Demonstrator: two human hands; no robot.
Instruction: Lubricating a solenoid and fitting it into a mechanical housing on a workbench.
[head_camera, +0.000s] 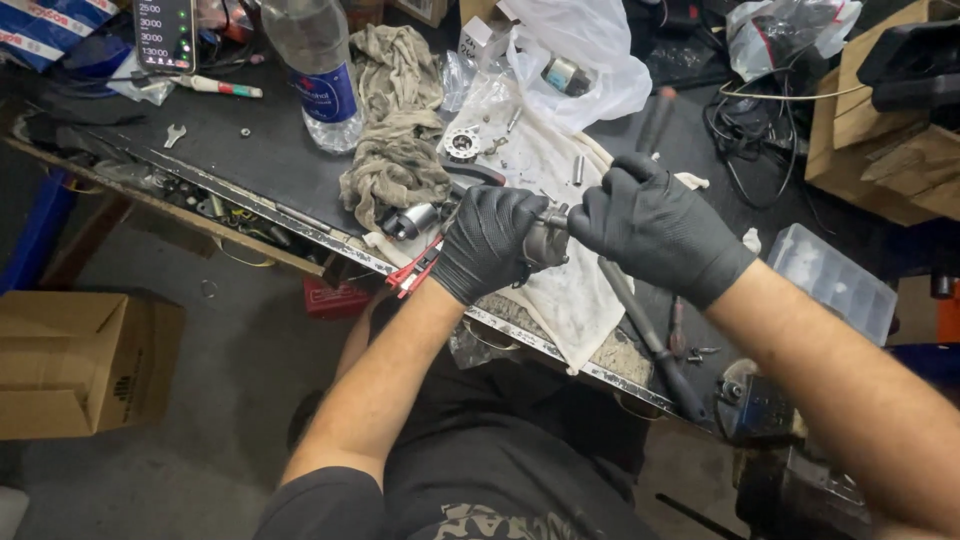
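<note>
The left hand, in a black rubber glove, is closed around a small grey metal part of cylinder shape and holds it just above the edge of the dark counter. The right hand, gloved the same way, has its fingers curled and pressed on the top end of this part; I cannot tell if it pinches a small piece there.

The part looks rigid and rather heavy for its size, probably a little oily, so the gloves should help the grip. The body, where the left hand wraps it, seems the safest place to hold.

Under the hands lies a dirty white cloth with small screws and a round metal ring with holes. A crumpled grey rag and a clear plastic bottle stand further away.

Most of the part is hidden by the fingers, and its lower end cannot be made out.
</note>
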